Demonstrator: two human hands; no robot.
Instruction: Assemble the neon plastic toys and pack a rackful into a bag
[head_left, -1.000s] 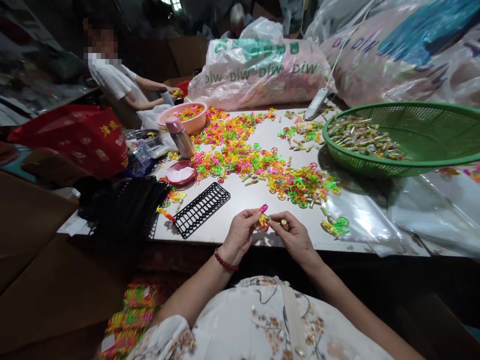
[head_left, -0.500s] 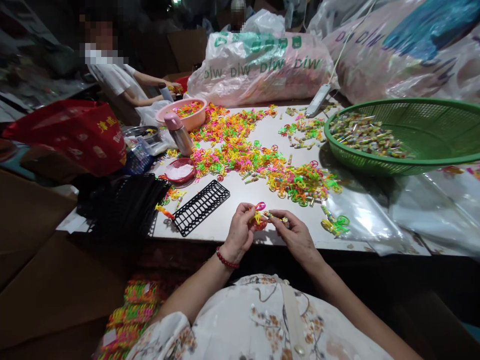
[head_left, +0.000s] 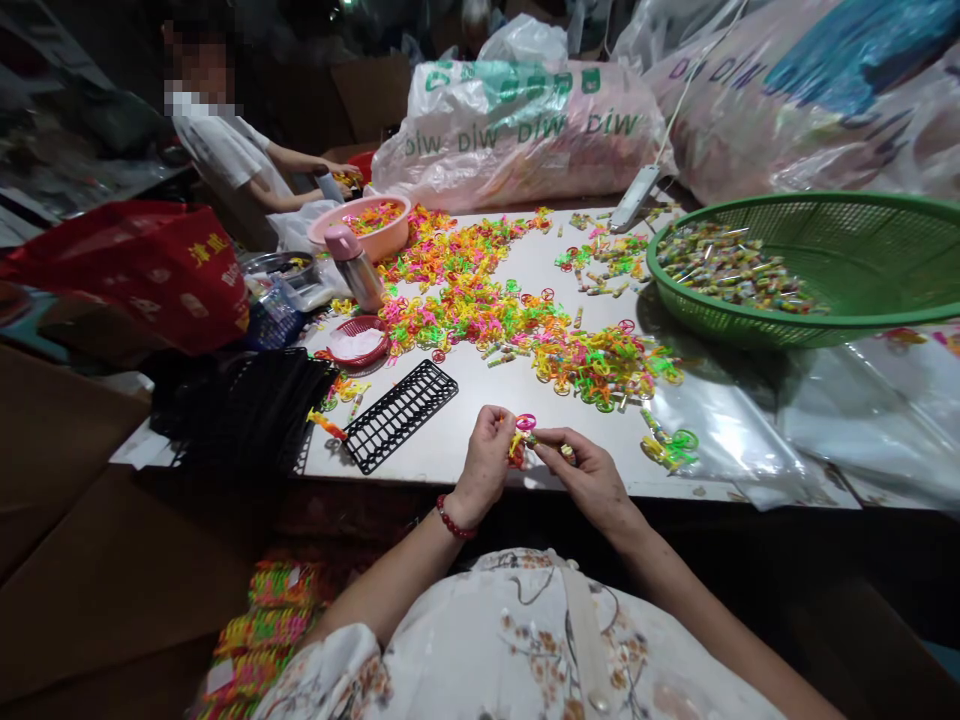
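Note:
My left hand (head_left: 484,468) pinches small plastic toy pieces in pink, yellow and red, with a pink ring (head_left: 526,422) on top. My right hand (head_left: 591,478) is closed on a small patterned tube (head_left: 567,453), its left end touching or very near those pieces. Fingers partly cover where tube and pieces meet. To the left of my hands lies a black slotted plastic rack (head_left: 401,415), with an orange and yellow piece (head_left: 328,425) at its left end. Beyond my hands spreads a heap of bright plastic pieces (head_left: 592,362).
A green mesh basket (head_left: 847,320) holding patterned tubes stands at right, near clear plastic bags (head_left: 727,430). At left are stacked black racks (head_left: 232,420), a red dish (head_left: 358,340), a flask (head_left: 360,270) and a pink basin (head_left: 390,238). A co-worker (head_left: 232,150) works behind.
The tube in my right hand has shifted slightly left and down, closer against the pieces. The pink ring in my left hand has turned and sits a little lower.

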